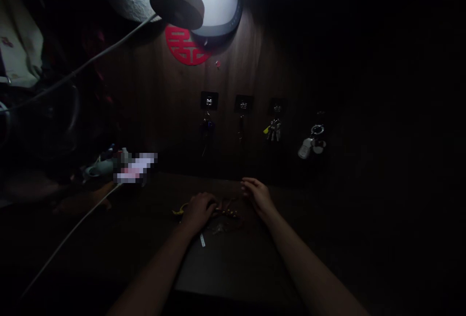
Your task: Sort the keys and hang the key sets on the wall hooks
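My left hand (199, 210) is curled down over a small dark heap (228, 212) on the table, and its fingertips are hard to make out. Yellow-gold bits show in that heap, with a clear, shiny piece (219, 228) in front of it. A yellow strip (178, 210) sticks out to the left of this hand. Below the fingers lies a white tag (202, 240). My right hand (259, 197) hovers to the right of the heap, its fingers bent and apart, with nothing visible in them.
Keys (274, 130) and key fobs (307, 147) hang from hooks on the dark wall. A round lamp head (177, 3) hangs above, before a cap (214, 3) and a red cut-out (185, 54). At left, a blurred bright screen (136, 168) trails a white cable (78, 226).
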`<state>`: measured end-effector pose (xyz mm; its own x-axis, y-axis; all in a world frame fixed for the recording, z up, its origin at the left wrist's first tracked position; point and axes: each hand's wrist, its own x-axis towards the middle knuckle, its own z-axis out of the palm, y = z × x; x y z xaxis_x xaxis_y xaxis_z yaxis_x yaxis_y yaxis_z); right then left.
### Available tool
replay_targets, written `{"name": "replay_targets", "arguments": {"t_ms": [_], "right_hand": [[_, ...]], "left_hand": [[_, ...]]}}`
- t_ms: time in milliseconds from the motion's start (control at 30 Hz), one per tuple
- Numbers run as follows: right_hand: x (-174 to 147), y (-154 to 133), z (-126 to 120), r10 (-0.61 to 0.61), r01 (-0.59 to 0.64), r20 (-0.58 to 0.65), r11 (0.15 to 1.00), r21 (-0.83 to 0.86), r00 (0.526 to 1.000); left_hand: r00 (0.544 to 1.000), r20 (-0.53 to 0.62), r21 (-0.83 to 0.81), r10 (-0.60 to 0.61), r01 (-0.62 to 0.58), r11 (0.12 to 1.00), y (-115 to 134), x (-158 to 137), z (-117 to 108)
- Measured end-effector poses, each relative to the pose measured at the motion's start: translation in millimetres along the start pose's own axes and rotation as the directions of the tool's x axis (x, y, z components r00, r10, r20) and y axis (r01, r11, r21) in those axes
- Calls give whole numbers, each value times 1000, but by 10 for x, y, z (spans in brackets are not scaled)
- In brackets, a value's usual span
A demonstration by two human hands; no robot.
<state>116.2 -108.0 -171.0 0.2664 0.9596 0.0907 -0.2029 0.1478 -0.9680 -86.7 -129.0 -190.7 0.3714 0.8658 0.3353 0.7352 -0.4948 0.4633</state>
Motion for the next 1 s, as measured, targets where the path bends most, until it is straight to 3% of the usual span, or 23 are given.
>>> {"name": "replay_targets", "arguments": {"t_ms": [133,233,333,500,767,900,1000], "right_hand": [[-118,125,-44,-13,15,18,991,-136,1000],[-163,147,-31,-115,141,102,946,-291,988],[-222,143,1,-192,290,252,848,-444,948],[-343,148,48,-141,453,503,678,-579,853],[-340,186,10,-105,592,618,444,-672,780],[-341,172,2,-112,602,625,445,-663,772],[-363,125,21,-149,563,583,528,-636,799]], "left_hand": [[1000,-19,-39,-13,13,999,-15,3,-12],[999,-41,-46,-26,24,999,-30,1,-16],[998,-62,-45,-31,28,999,-41,-10,-28],[995,-90,8,-36,37,999,-79,-26,-58],[982,-137,57,-128,137,989,-264,-19,-110],[966,-184,19,-184,190,982,-317,-31,-156],[953,-219,3,-210,216,976,-307,-35,-177]]}}
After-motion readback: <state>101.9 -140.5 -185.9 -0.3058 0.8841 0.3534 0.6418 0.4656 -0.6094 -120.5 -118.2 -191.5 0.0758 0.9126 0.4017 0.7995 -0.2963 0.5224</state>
